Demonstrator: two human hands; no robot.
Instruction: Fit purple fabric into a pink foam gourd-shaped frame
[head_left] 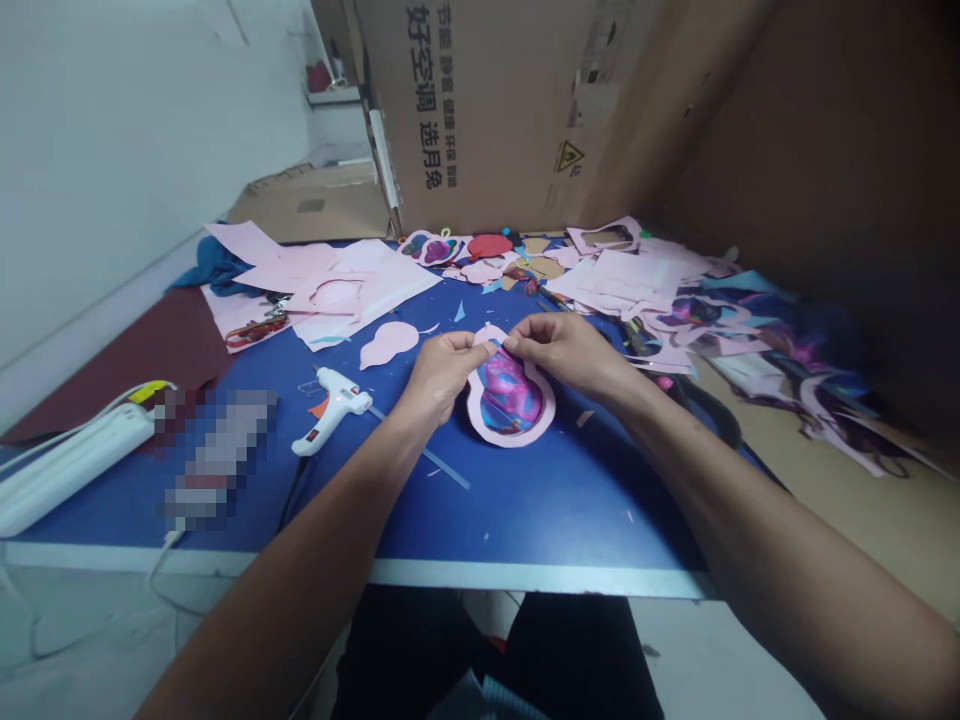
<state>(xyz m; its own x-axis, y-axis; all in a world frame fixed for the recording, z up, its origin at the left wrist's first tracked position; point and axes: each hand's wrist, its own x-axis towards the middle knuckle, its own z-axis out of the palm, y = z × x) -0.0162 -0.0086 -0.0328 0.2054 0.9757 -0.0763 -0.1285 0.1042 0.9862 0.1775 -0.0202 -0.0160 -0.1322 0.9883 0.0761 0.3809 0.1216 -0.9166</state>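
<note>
A gourd-shaped pink cutout (550,412) with a shiny purple-and-blue patterned centre lies on the blue table, its narrow end away from me. My left hand (446,368) pinches the left side of its narrow upper part. On the opposite side, my right hand (559,345) has thumb and forefinger closed on the upper part too. The fingertips of both hands nearly meet there and cover a bit of the edge. Left of my left hand are a white hot glue gun (335,405) with a clear glue stick (442,468) and a plain pink gourd-shaped piece (390,343).
Pink sheets (322,280) and scissors (262,325) lie at the back left. Pink offcuts (630,280) and shiny purple scraps (780,350) pile up on the right. A white power strip (75,465) sits at the left edge. Large cardboard (510,110) stands behind.
</note>
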